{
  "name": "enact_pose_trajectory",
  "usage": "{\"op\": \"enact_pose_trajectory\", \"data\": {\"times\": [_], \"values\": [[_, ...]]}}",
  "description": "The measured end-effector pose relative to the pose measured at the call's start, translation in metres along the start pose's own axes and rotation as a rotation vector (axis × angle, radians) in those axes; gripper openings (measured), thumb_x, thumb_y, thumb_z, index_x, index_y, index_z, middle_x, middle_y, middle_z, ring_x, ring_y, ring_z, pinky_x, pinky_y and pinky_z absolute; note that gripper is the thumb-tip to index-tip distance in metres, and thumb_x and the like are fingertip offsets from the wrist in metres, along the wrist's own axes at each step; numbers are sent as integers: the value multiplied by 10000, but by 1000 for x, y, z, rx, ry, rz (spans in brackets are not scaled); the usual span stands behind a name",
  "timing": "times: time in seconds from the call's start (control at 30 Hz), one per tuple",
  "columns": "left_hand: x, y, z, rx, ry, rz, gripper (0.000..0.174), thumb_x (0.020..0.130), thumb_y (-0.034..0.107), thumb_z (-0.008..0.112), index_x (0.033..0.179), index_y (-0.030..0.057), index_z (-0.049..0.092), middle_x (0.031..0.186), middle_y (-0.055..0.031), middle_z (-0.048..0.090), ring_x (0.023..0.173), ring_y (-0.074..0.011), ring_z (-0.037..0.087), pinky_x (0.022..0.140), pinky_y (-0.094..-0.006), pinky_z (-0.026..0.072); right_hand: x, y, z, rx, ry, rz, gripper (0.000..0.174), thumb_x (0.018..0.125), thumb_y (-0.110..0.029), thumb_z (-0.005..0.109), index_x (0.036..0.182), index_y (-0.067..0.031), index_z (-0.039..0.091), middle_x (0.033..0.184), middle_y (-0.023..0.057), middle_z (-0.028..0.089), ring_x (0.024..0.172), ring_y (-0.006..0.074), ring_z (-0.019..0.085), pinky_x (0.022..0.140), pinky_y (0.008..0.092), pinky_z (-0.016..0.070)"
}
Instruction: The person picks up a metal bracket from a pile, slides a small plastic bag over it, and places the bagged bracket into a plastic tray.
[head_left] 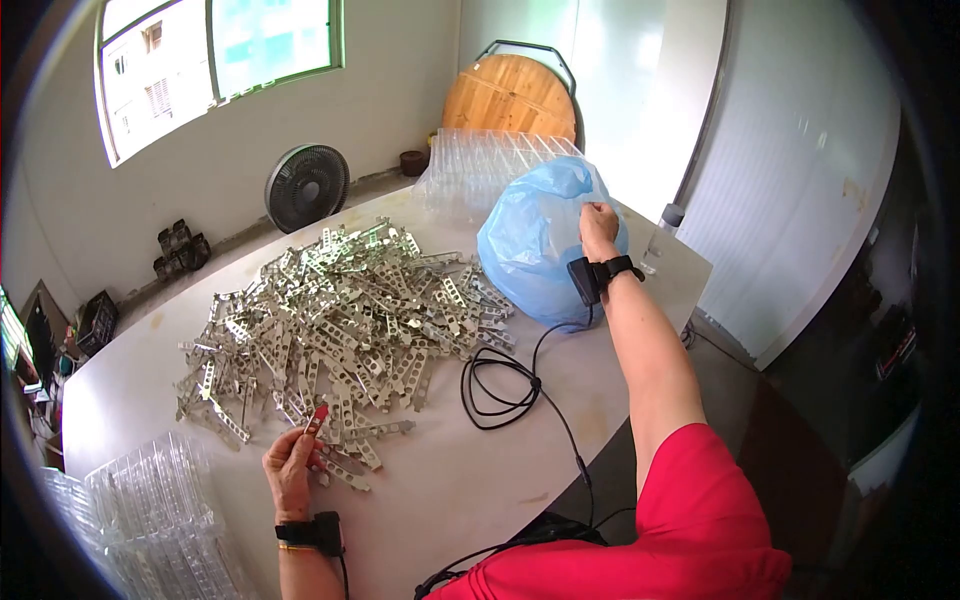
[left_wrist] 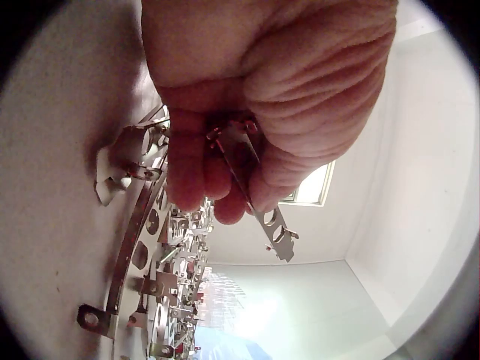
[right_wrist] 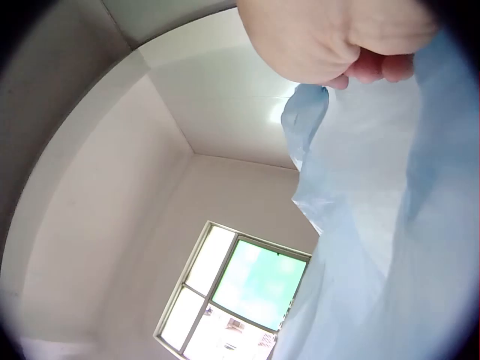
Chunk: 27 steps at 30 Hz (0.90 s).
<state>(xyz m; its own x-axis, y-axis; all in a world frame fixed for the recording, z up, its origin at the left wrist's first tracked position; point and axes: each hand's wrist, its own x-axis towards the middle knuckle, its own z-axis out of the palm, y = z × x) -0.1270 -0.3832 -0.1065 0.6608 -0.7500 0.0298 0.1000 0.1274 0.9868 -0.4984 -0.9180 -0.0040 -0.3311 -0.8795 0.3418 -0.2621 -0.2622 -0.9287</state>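
In the head view my left hand [head_left: 290, 468], at the near edge of the heap, pinches a flat metal bracket [head_left: 317, 420] that looks red there. Seen from the left wrist, the bracket [left_wrist: 274, 234] is a narrow strip with round holes and small tabs, its far end sticking out past the fingertips. A large heap of similar metal brackets [head_left: 340, 310] spreads over the table. Farther right, my right hand [head_left: 599, 228] has its fingers curled at the upper right of a puffed blue plastic bag [head_left: 535, 240]. From the right wrist, bag film [right_wrist: 360, 187] runs up to those fingers.
Loops of black cable [head_left: 500, 400] lie on the white table [head_left: 450, 480] before the bag. Clear plastic trays are stacked at the near left [head_left: 160, 520], and more clear trays [head_left: 470, 165] stand behind the bag. A fan [head_left: 307, 188] stands beyond the table.
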Motion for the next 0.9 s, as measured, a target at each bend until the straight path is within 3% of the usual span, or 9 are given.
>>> {"op": "enact_pose_trajectory", "data": {"times": [0.13, 0.2, 0.23, 0.3, 0.43, 0.5, 0.63, 0.7, 0.9], "values": [[0, -2, 0, -22, -2, 14, 156, 934, 90, 647, 1040, -15, 692, 799, -80, 706, 579, -97, 593, 540, -232, 498, 3, 13, 10, -194, 199, -28, 474, 835, -127, 630, 1249, 64, 499, 944, 172, 640, 625, 211, 636, 482, 339, 514], [1, -2, -1, -29, -9, 13, 155, 931, 89, 651, 1043, -9, 693, 796, -79, 705, 582, -97, 593, 538, -234, 498, -42, -37, -7, 76, 81, 158, 435, 845, -101, 614, 1230, 62, 495, 935, 160, 631, 625, 211, 640, 495, 334, 528], [1, -3, -1, -28, -8, 13, 155, 931, 89, 651, 1043, -9, 693, 796, -79, 705, 582, -97, 593, 538, -234, 498, -43, -37, -8, 76, 80, 159, 435, 845, -101, 614, 1230, 62, 495, 935, 160, 631, 625, 211, 640, 495, 334, 528], [1, -4, -2, -26, -7, 19, 158, 928, 90, 657, 1048, -6, 692, 798, -78, 706, 583, -96, 594, 536, -238, 500, -41, -35, -13, 188, -145, 284, 331, 848, -113, 621, 1130, 44, 551, 893, 135, 638, 627, 200, 637, 523, 318, 514], [2, -8, -3, -51, 2, 9, 164, 927, 97, 664, 1053, -4, 691, 800, -76, 707, 577, -99, 598, 531, -237, 496, -33, -26, -16, 34, -180, 111, 279, 816, -137, 609, 1035, 35, 610, 806, 107, 652, 634, 225, 637, 601, 355, 503], [1, -6, -2, -47, 7, -3, 168, 928, 107, 667, 1053, -3, 691, 799, -78, 707, 570, -103, 602, 528, -231, 489, -30, -25, -18, 24, -272, 114, 241, 832, -152, 652, 1003, 16, 628, 780, 76, 632, 625, 179, 629, 543, 289, 457], [1, -2, -1, -34, -7, -4, 171, 931, 116, 667, 1053, -2, 691, 798, -79, 706, 567, -105, 605, 526, -226, 484, -33, -26, -12, -57, -181, 97, 254, 818, -140, 651, 1006, 29, 621, 790, 97, 634, 606, 193, 625, 528, 309, 466], [0, 0, 0, -30, 1, 0, 173, 934, 121, 666, 1051, -4, 692, 798, -78, 704, 569, -102, 604, 527, -225, 483, -37, -26, -6, 71, -5, 132, 252, 810, -125, 642, 986, 53, 615, 813, 129, 646, 578, 205, 618, 511, 326, 472], [0, -1, -1, -15, -7, 8, 169, 936, 115, 661, 1046, -8, 695, 797, -75, 702, 574, -95, 598, 536, -229, 499, -36, -31, -8, 79, -173, 261, 237, 826, -148, 646, 939, 57, 610, 775, 115, 627, 539, 175, 576, 484, 318, 444]]}}
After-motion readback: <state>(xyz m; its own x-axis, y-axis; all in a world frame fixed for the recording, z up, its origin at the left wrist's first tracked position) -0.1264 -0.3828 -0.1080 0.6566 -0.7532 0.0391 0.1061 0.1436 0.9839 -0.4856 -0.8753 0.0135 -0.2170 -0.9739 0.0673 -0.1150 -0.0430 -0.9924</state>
